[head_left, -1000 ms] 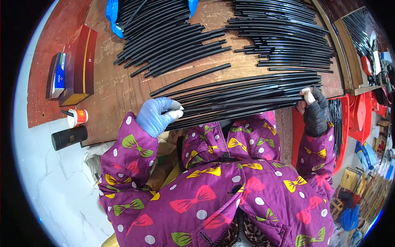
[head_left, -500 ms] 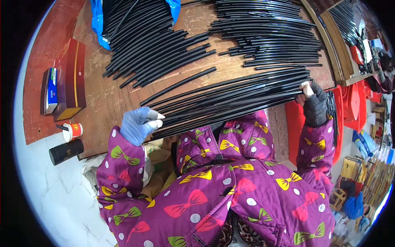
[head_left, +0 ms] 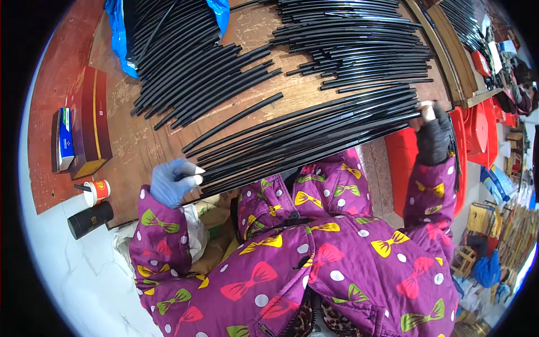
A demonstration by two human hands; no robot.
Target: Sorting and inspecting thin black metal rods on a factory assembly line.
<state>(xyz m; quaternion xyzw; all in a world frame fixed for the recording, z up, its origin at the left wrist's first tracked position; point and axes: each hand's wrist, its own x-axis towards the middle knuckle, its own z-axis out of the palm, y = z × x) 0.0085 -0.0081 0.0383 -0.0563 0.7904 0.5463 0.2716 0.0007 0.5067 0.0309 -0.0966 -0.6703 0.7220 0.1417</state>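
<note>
Spanning nearly the whole near edge of the wooden bench (head_left: 140,146), a fan of long black tubes (head_left: 314,137) lies between the person's two hands. The left hand (head_left: 171,181), in a pale blue glove, sits at about eight o'clock from the middle of the bench with its fingers curled shut against the tube ends there. The right hand (head_left: 432,135), in a dark fingerless glove, is at three o'clock, closed over the opposite ends. So the hands are wide apart, one at each end of the same bundle.

I'd judge these tubes to be light and springy rather than stiff: they bow gently along their length and look smooth, likely to slide over one another. Gripping a single end would probably let the rest droop and scatter, so holding both ends, or cradling the middle, seems the safer way.

Up at eleven o'clock a shorter heap of thick black tubes (head_left: 191,67) spills from a blue plastic bag (head_left: 115,33), and at one o'clock lies a stack of thinner black tubes (head_left: 353,42). Out at nine o'clock stands a maroon box (head_left: 90,123) with a small blue-and-white carton (head_left: 63,137) beside it; lower, a red-and-white paper cup (head_left: 96,192) and a black cylinder (head_left: 90,219). Red plastic stools (head_left: 477,129) sit off to the right.
</note>
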